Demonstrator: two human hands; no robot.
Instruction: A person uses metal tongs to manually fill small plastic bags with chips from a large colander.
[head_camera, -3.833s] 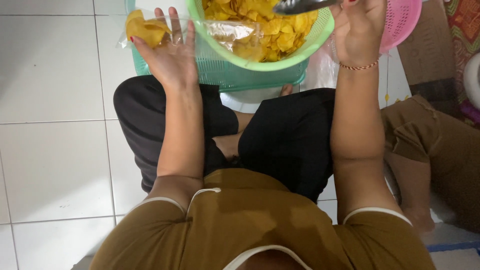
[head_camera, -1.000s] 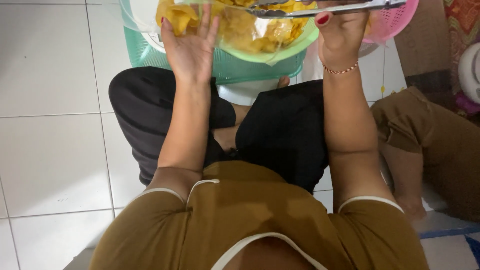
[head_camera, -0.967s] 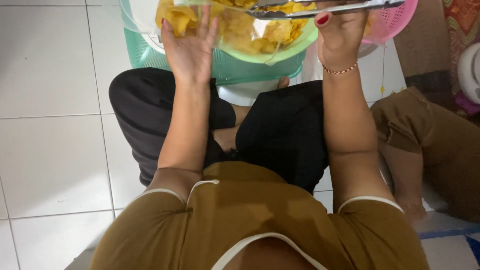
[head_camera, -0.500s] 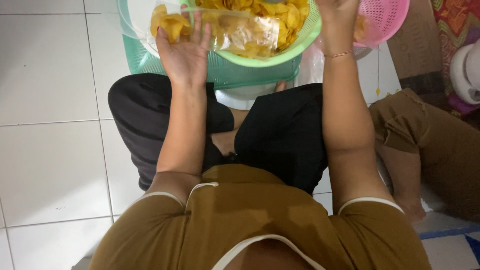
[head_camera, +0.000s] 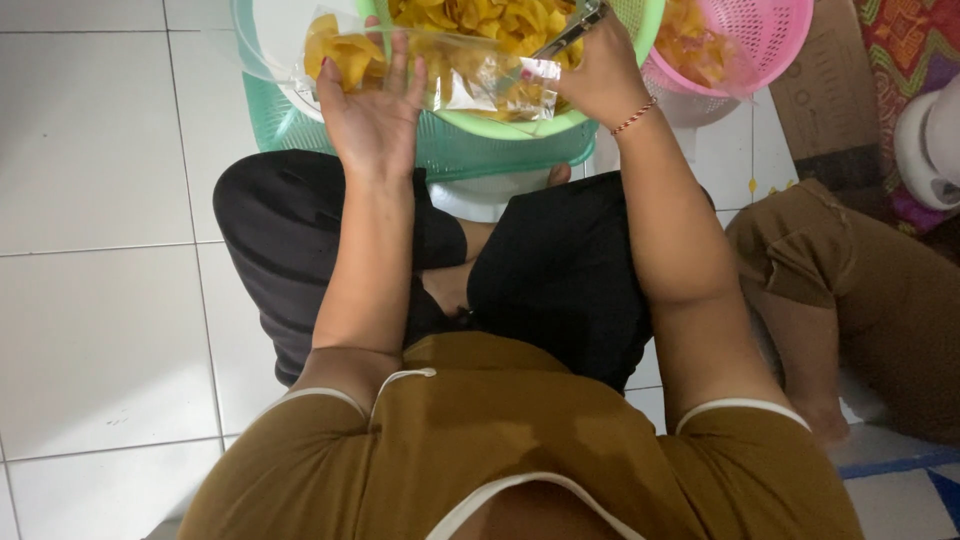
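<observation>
Both hands have dropped lower since half a second ago. Beyond them a green bowl (head_camera: 500, 125) of yellow chips rests on a teal basket (head_camera: 450, 155). Against its near rim, the left hand (head_camera: 372, 118) cups a clear bag (head_camera: 430, 70) (partly filled), fingers spread. The right hand (head_camera: 590, 75) pinches metal tongs (head_camera: 570, 32) and the bag's mouth.
</observation>
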